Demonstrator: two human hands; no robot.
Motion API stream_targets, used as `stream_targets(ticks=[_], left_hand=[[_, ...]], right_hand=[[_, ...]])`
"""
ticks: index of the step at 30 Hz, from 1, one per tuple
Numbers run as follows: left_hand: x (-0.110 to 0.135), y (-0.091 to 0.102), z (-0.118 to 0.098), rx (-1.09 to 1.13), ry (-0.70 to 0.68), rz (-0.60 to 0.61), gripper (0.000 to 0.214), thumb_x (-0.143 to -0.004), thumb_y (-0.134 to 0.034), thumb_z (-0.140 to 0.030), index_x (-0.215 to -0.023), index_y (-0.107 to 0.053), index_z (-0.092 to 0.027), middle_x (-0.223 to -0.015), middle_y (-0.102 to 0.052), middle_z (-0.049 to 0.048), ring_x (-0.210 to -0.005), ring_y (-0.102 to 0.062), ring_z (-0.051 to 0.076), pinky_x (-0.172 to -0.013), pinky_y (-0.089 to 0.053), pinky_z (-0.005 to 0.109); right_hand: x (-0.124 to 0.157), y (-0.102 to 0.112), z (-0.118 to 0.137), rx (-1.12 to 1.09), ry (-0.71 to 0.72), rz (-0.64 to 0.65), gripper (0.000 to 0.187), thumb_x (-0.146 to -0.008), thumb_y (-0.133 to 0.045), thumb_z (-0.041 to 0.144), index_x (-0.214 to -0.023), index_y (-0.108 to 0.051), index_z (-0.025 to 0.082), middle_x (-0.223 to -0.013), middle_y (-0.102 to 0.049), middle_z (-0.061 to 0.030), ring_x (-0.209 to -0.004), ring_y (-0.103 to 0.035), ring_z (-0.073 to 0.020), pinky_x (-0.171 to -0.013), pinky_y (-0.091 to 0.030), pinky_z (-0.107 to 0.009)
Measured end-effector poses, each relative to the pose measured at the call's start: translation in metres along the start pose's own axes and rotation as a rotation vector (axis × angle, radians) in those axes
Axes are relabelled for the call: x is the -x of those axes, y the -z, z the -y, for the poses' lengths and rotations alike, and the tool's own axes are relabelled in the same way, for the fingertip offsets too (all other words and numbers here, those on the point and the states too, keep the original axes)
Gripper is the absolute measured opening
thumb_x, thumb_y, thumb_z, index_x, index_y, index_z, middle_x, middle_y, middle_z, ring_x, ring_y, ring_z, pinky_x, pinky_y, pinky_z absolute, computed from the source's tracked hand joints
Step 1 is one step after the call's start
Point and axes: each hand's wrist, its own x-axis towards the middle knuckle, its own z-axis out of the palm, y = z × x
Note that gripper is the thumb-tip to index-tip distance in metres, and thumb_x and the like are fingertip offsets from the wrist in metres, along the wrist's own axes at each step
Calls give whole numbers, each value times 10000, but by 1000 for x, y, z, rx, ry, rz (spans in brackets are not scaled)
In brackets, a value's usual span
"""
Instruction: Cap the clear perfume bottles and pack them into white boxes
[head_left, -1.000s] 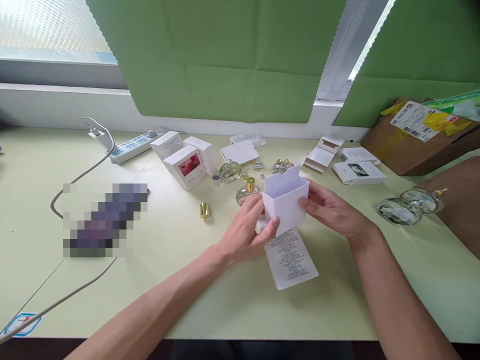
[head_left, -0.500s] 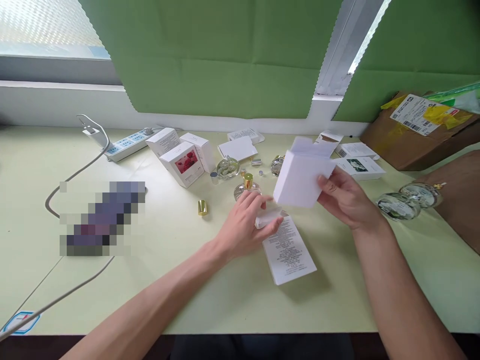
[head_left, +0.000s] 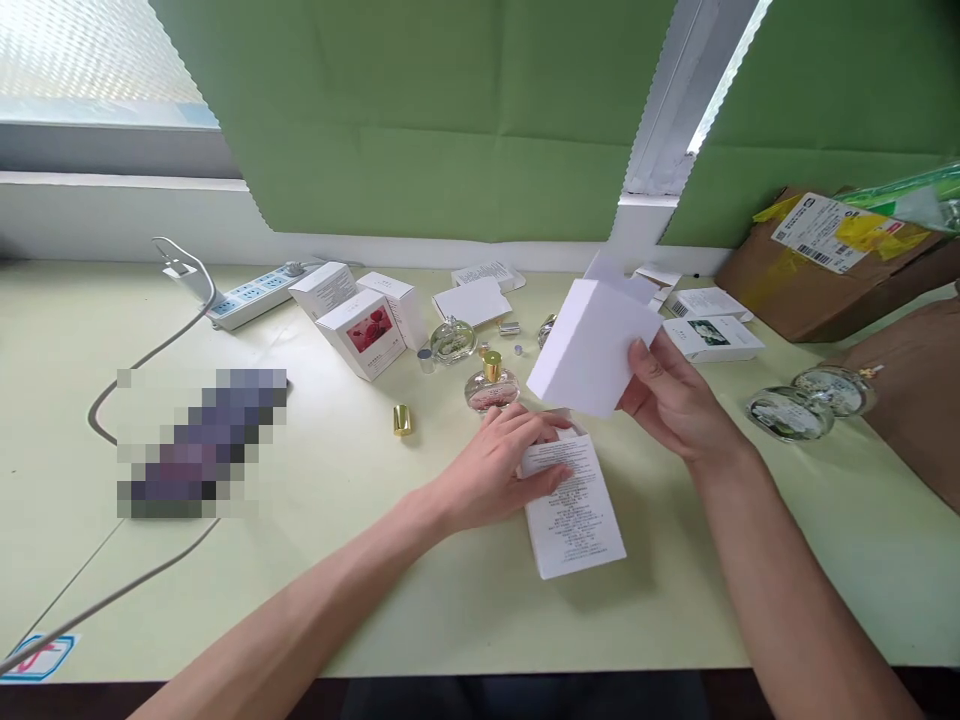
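Observation:
My right hand pinches a plain white folded card insert between thumb and fingers, tilted above the table. Around the top end of a white box with printed text, my left hand is closed, thumb on the printed face and fingers at the far edge. The box lies flat on the table. Just beyond my left hand stands a perfume bottle with a gold neck. A second, round perfume bottle lies farther back. To the left a gold cap stands by itself.
White cartons stand at the back left near a power strip. A pixelated dark object lies at left by a cable. Flat boxes and two glass bottles are at right, before a brown cardboard box.
My left hand has moved from a small whitish piece above the printed box onto the box's top end. The card insert in my right hand has shifted slightly left and tilted.

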Motion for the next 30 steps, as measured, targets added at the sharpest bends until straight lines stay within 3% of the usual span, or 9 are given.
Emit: stream_targets(ticks=[4,7,11,13,17,23,30], left_hand=[[2,9,-11,-182,-159,-67,188,-1000,-509,-333,-1155,-545,-232,-1418,-585,20,-1194,-511,229,-975,-347,411],[4,11,-14,-331,-282,-146,155,-990,-531,-286,-1132,-557,-229,-1381,-620,4,-1100,-543,213,-943,-352,393],[5,7,-10,-485,-373,-326,166,-943,-605,-251,-1108,-582,-237,-1231,-693,22,-968,-540,200,-877,-376,363],[5,4,-8,-525,-392,-423,202,-913,-651,-249,-1106,-595,-227,-1149,-694,53,-977,-535,214,-852,-383,359],[4,1,-4,-582,-425,-515,203,-898,-668,-200,-1090,-610,-226,-1057,-663,65,-952,-550,204,-823,-398,356],[4,0,-1,-598,-380,-541,173,-881,-690,-212,-1038,-625,-242,-1132,-620,92,-1023,-513,240,-790,-435,367],[0,-1,-1,-456,-316,-595,234,-843,-727,-198,-1047,-658,-293,-1188,-503,86,-1232,-425,294,-949,-490,492]], right_hand=[[7,-18,8,108,118,-62,376,-923,-567,556,-1276,-472,466,-1400,-543,64,-1187,-596,-193,-630,-603,-260],[17,-28,21,221,204,-114,399,-917,-564,571,-1272,-434,443,-1477,-463,34,-1345,-480,-233,-817,-611,-353],[24,-28,30,334,291,-128,354,-929,-563,537,-1232,-430,409,-1471,-460,-3,-1396,-423,-246,-1063,-494,-455],[24,-23,28,345,321,-117,333,-928,-579,511,-1214,-440,414,-1437,-500,0,-1352,-474,-249,-1037,-513,-465],[22,-14,23,281,394,-64,286,-921,-592,510,-1180,-490,443,-1386,-556,42,-1245,-579,-262,-829,-610,-451],[22,-21,28,329,460,-117,379,-914,-592,547,-1273,-548,434,-1395,-574,26,-1372,-472,-249,-1001,-532,-406],[20,-21,28,332,497,-89,321,-885,-664,444,-1203,-625,453,-1267,-659,-6,-1330,-513,-287,-901,-580,-441]])
